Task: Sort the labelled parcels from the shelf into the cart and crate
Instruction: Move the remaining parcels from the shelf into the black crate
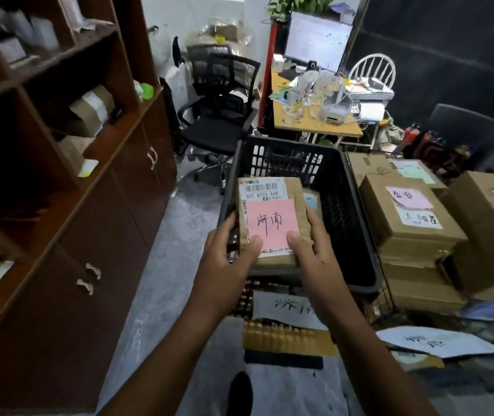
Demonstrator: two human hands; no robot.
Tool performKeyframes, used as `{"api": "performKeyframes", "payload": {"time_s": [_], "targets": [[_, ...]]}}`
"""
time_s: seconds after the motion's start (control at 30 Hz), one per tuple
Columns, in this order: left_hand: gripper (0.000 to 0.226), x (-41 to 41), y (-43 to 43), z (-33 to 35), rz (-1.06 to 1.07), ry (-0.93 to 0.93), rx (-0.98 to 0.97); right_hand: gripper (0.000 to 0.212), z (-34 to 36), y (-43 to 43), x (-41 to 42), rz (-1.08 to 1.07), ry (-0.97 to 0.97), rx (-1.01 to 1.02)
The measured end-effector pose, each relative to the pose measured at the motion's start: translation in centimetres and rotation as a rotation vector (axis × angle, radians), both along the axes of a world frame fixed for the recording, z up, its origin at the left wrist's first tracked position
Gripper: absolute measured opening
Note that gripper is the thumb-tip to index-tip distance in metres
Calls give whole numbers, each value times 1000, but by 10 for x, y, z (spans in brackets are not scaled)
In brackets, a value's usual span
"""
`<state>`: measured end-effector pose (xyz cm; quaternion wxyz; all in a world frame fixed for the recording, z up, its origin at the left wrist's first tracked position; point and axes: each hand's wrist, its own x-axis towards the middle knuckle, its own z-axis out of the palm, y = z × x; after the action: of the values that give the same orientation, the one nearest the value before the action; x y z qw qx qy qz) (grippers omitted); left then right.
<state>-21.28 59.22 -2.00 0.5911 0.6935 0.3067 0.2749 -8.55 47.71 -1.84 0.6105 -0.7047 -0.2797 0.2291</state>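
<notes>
My left hand (230,255) and right hand (311,250) grip the pink-noted parcel (269,205) by its sides, over the black crate (356,223). A second parcel (311,202) lies inside and more wait on the shelf (133,64) — much sorting remains, I judge.

Both hands, left hand (228,255) and right hand (314,250), hold a parcel (269,205) over the near end of the crate (284,160), with a second parcel (312,202) just behind it inside. The shelf (59,121) stands to the left and stacked boxes (410,223) to the crate's right — a chair (221,121) and desk (314,127) lie behind it.
</notes>
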Motion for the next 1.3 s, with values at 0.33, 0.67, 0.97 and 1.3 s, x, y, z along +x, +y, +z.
{"api": "performKeyframes", "payload": {"time_s": [0.33,0.67,0.97,1.3], "targets": [[51,67,63,-18,75,300,294,61,-41,65,93,7,124,-204],[50,88,110,-41,32,414,358,68,-79,104,124,108,151,-480],[57,107,131,-60,-81,422,358,78,-114,128,128,56,128,-576],[56,110,134,-71,-132,402,352,103,-136,116,131,244,266,-678]]}}
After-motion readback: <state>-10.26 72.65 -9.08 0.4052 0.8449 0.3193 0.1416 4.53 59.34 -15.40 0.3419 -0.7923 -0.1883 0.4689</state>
